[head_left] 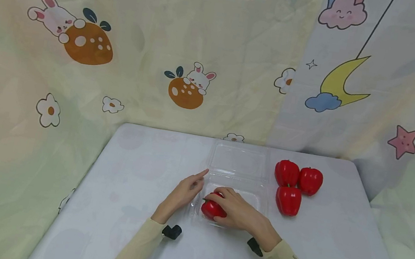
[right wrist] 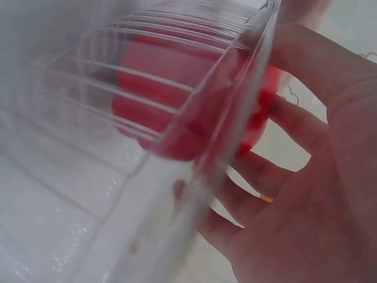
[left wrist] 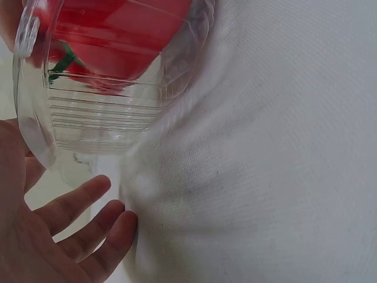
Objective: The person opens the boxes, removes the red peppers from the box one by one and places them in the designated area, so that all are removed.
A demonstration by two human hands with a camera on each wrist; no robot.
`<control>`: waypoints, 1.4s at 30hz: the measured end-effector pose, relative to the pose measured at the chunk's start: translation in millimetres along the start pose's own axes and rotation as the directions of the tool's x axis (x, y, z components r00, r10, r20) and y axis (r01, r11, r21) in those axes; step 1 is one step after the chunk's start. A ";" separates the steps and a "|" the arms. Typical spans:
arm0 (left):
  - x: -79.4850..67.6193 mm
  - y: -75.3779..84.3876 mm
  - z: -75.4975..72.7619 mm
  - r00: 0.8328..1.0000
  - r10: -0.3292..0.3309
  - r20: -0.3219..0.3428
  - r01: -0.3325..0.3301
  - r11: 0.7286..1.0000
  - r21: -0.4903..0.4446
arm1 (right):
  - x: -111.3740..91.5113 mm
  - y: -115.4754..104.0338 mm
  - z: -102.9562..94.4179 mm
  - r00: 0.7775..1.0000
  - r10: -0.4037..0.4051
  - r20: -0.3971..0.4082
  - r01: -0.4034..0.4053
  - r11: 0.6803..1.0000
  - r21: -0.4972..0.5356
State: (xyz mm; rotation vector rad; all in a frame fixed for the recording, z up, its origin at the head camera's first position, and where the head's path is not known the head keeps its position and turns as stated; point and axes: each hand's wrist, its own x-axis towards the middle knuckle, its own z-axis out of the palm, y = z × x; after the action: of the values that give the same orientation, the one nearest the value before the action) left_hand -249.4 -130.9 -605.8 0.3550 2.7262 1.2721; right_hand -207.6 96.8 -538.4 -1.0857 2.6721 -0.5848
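Note:
A clear plastic clamshell box (head_left: 257,198) lies on the table with its lid (head_left: 240,159) folded back toward the wall. Inside its left front part sits a red bell pepper (head_left: 212,210) with a green stem, seen through the ribbed wall in both wrist views. My right hand (head_left: 237,208) reaches over the box and grips this pepper, thumb on the near side and fingers over the top. At the box's left side is my left hand (head_left: 183,193), its fingers extended along the edge; in the left wrist view they hold nothing.
Three more red bell peppers (head_left: 288,201) stand close together on the white table (head_left: 134,172), right of the box. A printed cloth (head_left: 148,37) hangs behind the table. Black wrist straps (head_left: 172,232) show at both sleeves.

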 end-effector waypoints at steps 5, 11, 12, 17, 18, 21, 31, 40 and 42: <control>-0.4 0.3 0.0 1.000 -0.002 0.001 0.002 1.000 0.001 | -0.1 1.2 -1.8 1.000 0.006 0.002 -0.006 1.000 0.004; 0.2 0.8 -0.5 1.000 -0.001 0.002 0.001 1.000 0.015 | -1.1 2.9 -5.0 1.000 0.009 -0.005 -0.009 1.000 0.009; 0.3 0.8 -0.6 1.000 -0.001 0.002 0.001 1.000 0.018 | -1.5 3.3 -5.6 1.000 0.005 -0.009 -0.005 1.000 0.010; 0.8 0.4 -1.1 1.000 -0.001 0.008 0.001 1.000 0.014 | -3.9 5.3 -8.2 0.999 -0.018 -0.029 0.018 1.000 0.010; 0.8 0.1 -1.0 1.000 0.001 0.009 -0.001 1.000 0.014 | -4.5 5.8 -8.6 0.999 -0.020 -0.031 0.021 1.000 0.010; 0.6 0.0 -1.1 1.000 0.010 0.008 -0.010 1.000 0.017 | -6.2 7.1 -9.8 0.999 -0.030 -0.041 0.030 0.999 0.017; 0.6 -0.3 -0.5 1.000 0.007 0.002 -0.008 1.000 0.012 | -11.5 9.1 -12.4 0.999 -0.007 -0.044 0.009 0.999 0.045; 0.5 0.4 -0.8 1.000 0.010 -0.004 -0.010 1.000 0.014 | -14.5 11.6 -13.8 0.998 0.046 -0.041 -0.042 0.995 0.086; 0.7 1.0 -0.8 1.000 0.009 -0.005 -0.009 1.000 0.013 | -15.5 12.3 -14.7 0.998 0.051 -0.042 -0.047 0.995 0.085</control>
State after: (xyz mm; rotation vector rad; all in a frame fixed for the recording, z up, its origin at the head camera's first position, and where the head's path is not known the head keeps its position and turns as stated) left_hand -250.0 -130.7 -604.5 0.3656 2.7416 1.2599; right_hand -209.0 119.9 -529.9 -0.9928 2.6764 -0.7127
